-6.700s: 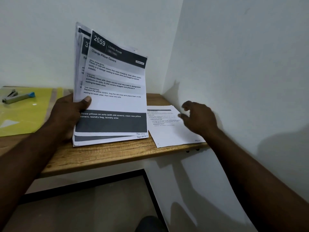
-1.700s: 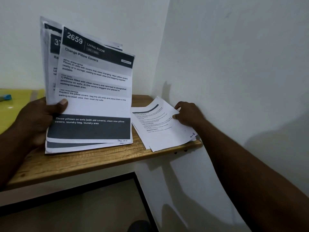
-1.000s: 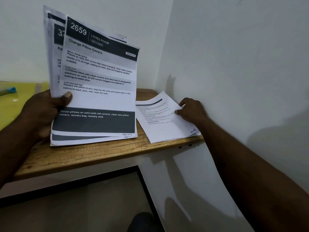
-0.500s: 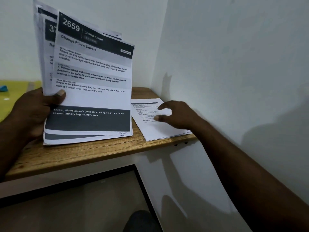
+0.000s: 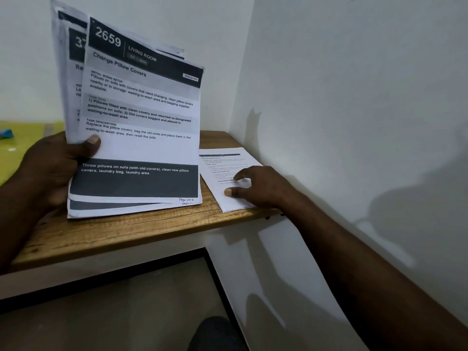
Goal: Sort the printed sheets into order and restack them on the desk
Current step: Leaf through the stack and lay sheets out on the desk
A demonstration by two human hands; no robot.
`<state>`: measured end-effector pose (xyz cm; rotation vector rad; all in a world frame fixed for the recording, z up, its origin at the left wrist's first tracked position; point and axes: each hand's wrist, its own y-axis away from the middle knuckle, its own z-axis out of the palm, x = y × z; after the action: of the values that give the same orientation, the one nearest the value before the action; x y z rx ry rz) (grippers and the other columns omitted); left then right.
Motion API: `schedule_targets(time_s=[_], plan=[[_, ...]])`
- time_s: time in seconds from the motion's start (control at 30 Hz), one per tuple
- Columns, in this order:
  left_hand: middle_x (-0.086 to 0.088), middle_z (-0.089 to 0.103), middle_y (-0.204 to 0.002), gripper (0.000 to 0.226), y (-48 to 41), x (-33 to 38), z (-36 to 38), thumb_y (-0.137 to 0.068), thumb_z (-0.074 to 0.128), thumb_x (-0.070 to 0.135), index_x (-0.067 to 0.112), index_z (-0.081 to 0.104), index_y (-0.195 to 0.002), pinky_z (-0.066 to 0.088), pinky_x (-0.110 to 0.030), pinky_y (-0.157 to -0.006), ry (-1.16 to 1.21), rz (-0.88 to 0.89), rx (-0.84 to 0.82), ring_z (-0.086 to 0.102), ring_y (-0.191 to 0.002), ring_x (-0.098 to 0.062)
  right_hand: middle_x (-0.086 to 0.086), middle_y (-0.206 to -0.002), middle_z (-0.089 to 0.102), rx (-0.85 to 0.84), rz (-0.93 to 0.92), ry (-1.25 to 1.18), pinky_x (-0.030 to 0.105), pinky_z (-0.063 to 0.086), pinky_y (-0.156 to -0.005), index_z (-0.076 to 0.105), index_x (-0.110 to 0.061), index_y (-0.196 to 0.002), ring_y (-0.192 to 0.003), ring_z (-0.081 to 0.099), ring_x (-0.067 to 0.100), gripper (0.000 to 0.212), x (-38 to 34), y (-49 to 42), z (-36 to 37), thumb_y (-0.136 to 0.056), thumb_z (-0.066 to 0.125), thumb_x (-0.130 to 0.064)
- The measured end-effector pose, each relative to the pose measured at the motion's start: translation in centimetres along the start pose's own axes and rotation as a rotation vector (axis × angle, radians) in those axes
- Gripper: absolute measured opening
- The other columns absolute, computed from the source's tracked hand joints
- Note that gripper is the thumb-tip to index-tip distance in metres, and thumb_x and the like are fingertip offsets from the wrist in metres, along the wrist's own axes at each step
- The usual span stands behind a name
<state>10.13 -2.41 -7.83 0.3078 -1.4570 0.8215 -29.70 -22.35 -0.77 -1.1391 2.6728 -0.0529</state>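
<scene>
My left hand (image 5: 54, 168) grips a fanned bundle of printed sheets (image 5: 141, 117), held upright with its lower edge near the wooden desk (image 5: 121, 231). The front sheet reads "2659 Living Room, Change Pillow Covers". A small flat stack of printed sheets (image 5: 222, 165) lies at the desk's right end, against the side wall. My right hand (image 5: 260, 190) rests on that stack with thumb and fingers spread, fingertips touching the top sheet.
White walls meet in a corner behind the desk's right end. A yellow mat (image 5: 15, 150) with a blue-tipped object (image 5: 6, 134) lies at the far left. Below the desk edge are a dark frame and the floor.
My right hand lifted the edge of the desk stack, then laid it flat again and now rests on top. My left hand's bundle stayed raised.
</scene>
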Motion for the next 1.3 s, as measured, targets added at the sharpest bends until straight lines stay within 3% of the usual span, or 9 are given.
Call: schedule_targets(time_s=[0.07, 0.23, 0.37, 0.5, 0.63, 0.73, 0.93, 1.1, 1.3], plan=[[-0.013, 0.067, -0.139, 0.066, 0.3, 0.3, 0.1, -0.083, 0.084, 0.053, 0.026, 0.063, -0.140, 0.053, -0.075, -0.086, -0.004, 0.004, -0.017, 0.063, -0.128, -0.043, -0.004, -0.148, 0.061, -0.015, -0.004, 0.006, 0.038, 0.046, -0.108, 0.068, -0.032, -0.134, -0.132, 0.055, 0.018, 0.062, -0.1, 0.2, 0.0, -0.085, 0.070, -0.071], [-0.012, 0.067, -0.139, 0.080, 2.3, 2.1, 1.7, -0.076, 0.086, 0.056, 0.023, 0.059, -0.144, 0.048, -0.066, -0.107, 0.036, 0.001, -0.065, 0.064, -0.127, -0.039, -0.005, -0.148, 0.061, 0.002, 0.014, -0.012, 0.040, 0.046, -0.110, 0.069, -0.032, -0.132, -0.134, 0.054, 0.018, 0.062, -0.2, 0.2, -0.1, -0.085, 0.070, -0.072], [-0.012, 0.069, -0.136, 0.050, 4.1, 3.5, 3.9, -0.096, 0.070, 0.028, 0.019, 0.060, -0.145, 0.059, -0.057, -0.095, 0.139, -0.003, -0.017, 0.067, -0.123, -0.039, -0.010, -0.141, 0.066, 0.108, -0.010, -0.175, 0.037, 0.047, -0.110, 0.071, -0.031, -0.130, -0.130, 0.058, 0.012, 0.059, -0.2, 0.0, 0.3, -0.084, 0.074, -0.069], [-0.012, 0.072, -0.130, 0.041, 5.1, 4.5, 5.3, -0.101, 0.063, 0.018, 0.016, 0.062, -0.142, 0.065, -0.042, -0.081, 0.185, -0.024, 0.035, 0.071, -0.113, -0.034, -0.013, -0.128, 0.071, 0.247, -0.028, -0.512, 0.033, 0.053, -0.102, 0.067, -0.029, -0.134, -0.113, 0.067, 0.005, 0.061, -2.0, -0.8, 1.4, -0.086, 0.075, -0.065], [-0.014, 0.071, -0.130, 0.040, 5.8, 5.3, 5.5, -0.101, 0.064, 0.017, 0.016, 0.063, -0.140, 0.065, -0.044, -0.079, 0.211, -0.034, 0.071, 0.070, -0.112, -0.036, -0.003, -0.132, 0.071, 0.047, -0.001, -1.024, 0.041, 0.058, -0.102, 0.054, -0.022, -0.147, -0.113, 0.071, 0.015, 0.086, -6.2, -2.5, 2.3, -0.079, 0.076, -0.071], [-0.014, 0.073, -0.128, 0.037, 6.2, 6.0, 5.7, -0.100, 0.063, 0.017, 0.017, 0.065, -0.137, 0.066, -0.045, -0.077, 0.241, -0.041, 0.079, 0.072, -0.109, -0.035, 0.005, -0.127, 0.074, -0.037, -0.109, -1.277, 0.049, 0.057, -0.103, 0.061, -0.013, -0.138, -0.115, 0.073, 0.026, 0.051, -8.9, -3.9, 3.3, -0.095, 0.076, -0.037], [-0.016, 0.073, -0.128, 0.039, 6.2, 6.3, 5.4, -0.099, 0.064, 0.015, 0.013, 0.064, -0.139, 0.062, -0.052, -0.090, 0.273, -0.058, 0.100, 0.070, -0.116, -0.039, -0.009, -0.113, 0.078, 0.192, -0.174, -1.266, 0.023, 0.055, -0.092, 0.071, -0.019, -0.120, -0.107, 0.074, 0.009, 0.024, -11.9, -4.9, 4.9, -0.099, 0.070, -0.009], [-0.015, 0.078, -0.115, 0.033, 7.0, 7.0, 6.1, -0.095, 0.066, 0.011, 0.009, 0.071, -0.128, 0.066, -0.045, -0.074, 0.243, -0.134, 0.049, 0.077, -0.096, -0.034, -0.008, -0.115, 0.078, 0.256, -0.145, -1.248, 0.028, 0.056, -0.094, 0.072, -0.020, -0.122, -0.108, 0.073, 0.010, 0.026, -12.3, -5.4, 5.9, -0.098, 0.070, -0.011], [-0.010, 0.080, -0.105, 0.026, 6.8, 7.5, 5.0, -0.090, 0.075, 0.009, 0.013, 0.075, -0.116, 0.065, -0.041, -0.075, 0.086, -0.031, 0.192, 0.077, -0.094, -0.032, -0.005, -0.118, 0.078, 0.224, -0.172, -1.242, 0.023, 0.056, -0.087, 0.071, -0.020, -0.122, -0.105, 0.073, 0.010, 0.025, -13.6, -5.8, 4.9, -0.098, 0.072, -0.014]])
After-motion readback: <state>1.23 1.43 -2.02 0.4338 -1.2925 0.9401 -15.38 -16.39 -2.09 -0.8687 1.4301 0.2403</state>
